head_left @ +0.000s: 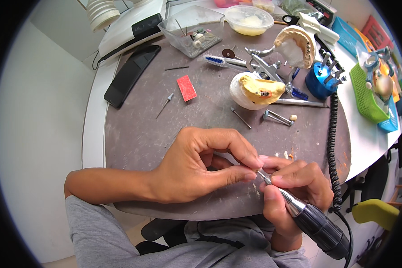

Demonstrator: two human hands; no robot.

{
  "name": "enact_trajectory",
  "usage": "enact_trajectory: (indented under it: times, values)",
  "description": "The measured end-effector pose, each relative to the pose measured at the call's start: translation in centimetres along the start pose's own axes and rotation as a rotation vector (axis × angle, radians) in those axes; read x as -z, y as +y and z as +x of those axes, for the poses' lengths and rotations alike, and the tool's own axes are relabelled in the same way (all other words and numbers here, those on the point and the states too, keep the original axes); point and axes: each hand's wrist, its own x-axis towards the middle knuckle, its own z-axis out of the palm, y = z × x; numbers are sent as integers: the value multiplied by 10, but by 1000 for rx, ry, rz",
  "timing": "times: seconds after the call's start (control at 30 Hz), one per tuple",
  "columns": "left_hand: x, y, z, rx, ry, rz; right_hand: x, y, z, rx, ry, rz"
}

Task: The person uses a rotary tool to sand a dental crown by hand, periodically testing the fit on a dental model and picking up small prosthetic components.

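Note:
My right hand [292,192] grips a black and silver rotary handpiece [315,221], its thin tip pointing up and left. My left hand [201,163] pinches something tiny between thumb and forefinger right at that tip [260,174]; the pinched piece is hidden by my fingers. Both hands rest over the near edge of the round grey work mat [138,134]. A black coiled cord [332,147] runs from the handpiece up the right side.
Behind my hands stand a dental articulator with plaster and yellow wax jaw models [257,89], loose burs [240,117], a red block [186,87], a blue-bristled brush [221,61], a black phone [131,73], a clear tray [192,29], a blue bur stand [319,80] and green baskets [366,94].

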Motion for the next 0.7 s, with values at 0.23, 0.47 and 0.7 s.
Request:
enact_trajectory:
  times: [0.23,0.47,0.7]
  values:
    - [-1,2,0,54,-5,-60,1,-1,1,7,-28,-23]
    - [-1,5,0,115,0,-115,-2,1,3,58,-20,-48]
    - [0,5,1,104,-12,-130,-3,1,2,55,-11,-52]
